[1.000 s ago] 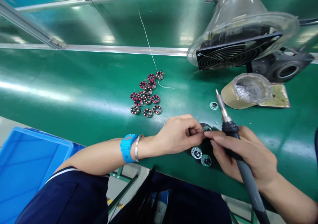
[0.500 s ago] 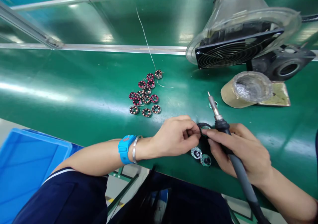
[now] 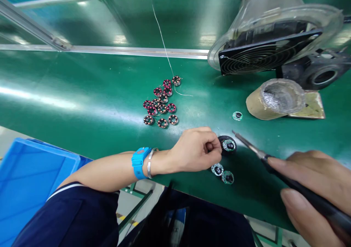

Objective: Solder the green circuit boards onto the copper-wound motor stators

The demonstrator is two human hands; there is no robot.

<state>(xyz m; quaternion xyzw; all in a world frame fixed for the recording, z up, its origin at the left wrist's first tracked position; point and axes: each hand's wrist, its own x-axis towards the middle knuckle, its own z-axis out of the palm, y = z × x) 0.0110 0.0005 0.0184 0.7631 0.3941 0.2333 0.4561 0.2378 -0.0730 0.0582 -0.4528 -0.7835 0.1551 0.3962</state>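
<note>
My right hand (image 3: 315, 188) grips a soldering iron (image 3: 270, 163), its bare tip pointing up and left, a short way right of a black round base (image 3: 224, 150). A small round green circuit board (image 3: 228, 144) with a dark centre sits on that base. At the base's left edge is my left hand (image 3: 199, 148), its fingers pinched together; what lies between the fingertips is hidden. Two more round circuit boards, one whitish (image 3: 216, 169) and one green (image 3: 227, 177), lie just below. Another board (image 3: 237, 116) lies alone farther up the bench.
Several wound copper coils (image 3: 162, 108) are grouped left of centre. A thin solder wire (image 3: 161, 35) hangs down beside them. At the right stand a tan cup (image 3: 259, 102), a sponge tray (image 3: 311, 106), and a clear hood with a black fan grille (image 3: 263, 59). A blue bin (image 3: 55, 157) is at the lower left.
My right hand has moved right and down with the soldering iron, away from the black base. The iron has tilted over to the left, uncovering the boards. My left hand has stayed nearly still.
</note>
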